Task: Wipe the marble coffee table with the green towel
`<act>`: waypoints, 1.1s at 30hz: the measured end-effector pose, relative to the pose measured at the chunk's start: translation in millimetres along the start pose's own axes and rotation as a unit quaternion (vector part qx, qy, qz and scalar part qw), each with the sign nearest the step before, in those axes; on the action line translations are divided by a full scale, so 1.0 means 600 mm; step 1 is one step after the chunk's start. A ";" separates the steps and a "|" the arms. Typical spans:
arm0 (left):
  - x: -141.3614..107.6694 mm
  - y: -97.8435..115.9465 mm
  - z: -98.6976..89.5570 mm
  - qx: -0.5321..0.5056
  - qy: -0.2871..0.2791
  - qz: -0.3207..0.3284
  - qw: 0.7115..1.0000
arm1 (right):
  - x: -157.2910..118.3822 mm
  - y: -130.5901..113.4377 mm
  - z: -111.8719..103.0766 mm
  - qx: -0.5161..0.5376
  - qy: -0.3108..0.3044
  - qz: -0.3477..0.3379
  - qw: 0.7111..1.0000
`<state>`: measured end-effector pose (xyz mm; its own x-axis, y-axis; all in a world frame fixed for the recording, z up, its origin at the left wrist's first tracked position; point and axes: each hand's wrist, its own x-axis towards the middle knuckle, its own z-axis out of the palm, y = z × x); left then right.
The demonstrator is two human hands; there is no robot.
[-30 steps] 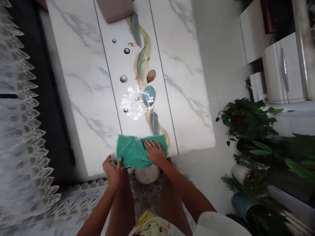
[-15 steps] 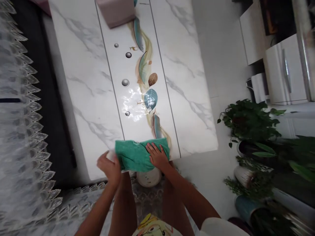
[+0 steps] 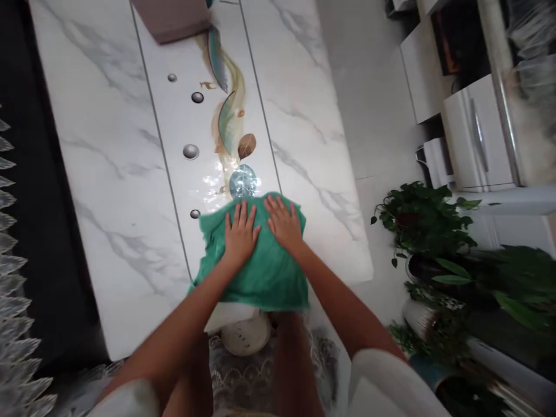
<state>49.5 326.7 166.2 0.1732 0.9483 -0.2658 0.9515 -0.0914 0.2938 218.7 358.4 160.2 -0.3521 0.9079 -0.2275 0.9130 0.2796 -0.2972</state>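
Observation:
A green towel [image 3: 260, 272] lies spread over the near end of a white marble-look table [image 3: 108, 174], its near edge hanging past the table's rim. My left hand [image 3: 240, 231] and my right hand [image 3: 284, 223] both press flat on the towel's far part, fingers spread, side by side. Just beyond the fingertips the table's printed leaf strip [image 3: 226, 116] and a glare patch show.
A mauve box [image 3: 171, 17] sits at the table's far end. Potted plants [image 3: 428, 223] stand on the floor to the right, with white cabinets [image 3: 473, 139] behind. A lace cloth [image 3: 13, 278] lies at left. A round white object [image 3: 247, 335] sits under the table edge.
The towel has been spread out larger and pushed farther onto the table. My left hand left the towel's left edge and now lies flat on it beside my right hand.

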 end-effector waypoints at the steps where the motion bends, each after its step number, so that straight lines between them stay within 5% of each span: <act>1: 0.086 0.027 -0.016 -0.011 0.006 0.010 1.000 | 0.057 0.042 -0.027 -0.005 0.009 0.010 1.000; 4: 0.283 0.095 -0.045 -0.034 0.050 0.007 0.998 | 0.192 0.145 -0.093 -0.018 0.030 0.023 0.999; 6: 0.318 0.116 -0.043 -0.039 0.084 0.012 0.996 | 0.213 0.177 -0.110 -0.023 0.042 0.015 0.999; 7: 0.300 0.121 -0.034 -0.038 0.092 0.020 0.995 | 0.194 0.180 -0.107 -0.024 0.045 0.007 0.999; 9: 0.199 0.129 0.000 -0.034 0.072 0.035 0.996 | 0.096 0.166 -0.080 -0.019 0.043 -0.007 0.999; 13: -0.137 0.165 0.103 -0.053 -0.039 -0.024 0.998 | -0.232 0.096 0.013 0.023 -0.039 0.043 0.998; 15: -0.270 0.185 0.149 -0.074 -0.079 -0.046 0.993 | -0.363 0.072 0.053 0.050 -0.105 0.091 0.989; 18: -0.324 0.201 0.180 -0.090 -0.170 -0.032 0.981 | -0.426 0.079 0.079 0.085 -0.162 0.103 0.978; 23: -0.151 0.202 0.134 -0.077 -0.181 0.044 0.980 | -0.277 0.136 0.043 0.081 -0.067 0.078 0.991; 28: 0.058 0.227 0.074 -0.059 -0.056 0.024 0.996 | -0.054 0.191 -0.025 0.031 0.006 0.026 0.999; 33: 0.246 0.221 0.011 -0.031 0.026 0.042 0.998 | 0.126 0.222 -0.083 -0.009 0.071 0.096 0.993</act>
<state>203.1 452.6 160.2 0.2362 0.9527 -0.1912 0.9164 -0.1530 0.3698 323.9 480.1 149.6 -0.1390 0.9798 -0.1441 0.9646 0.1010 -0.2437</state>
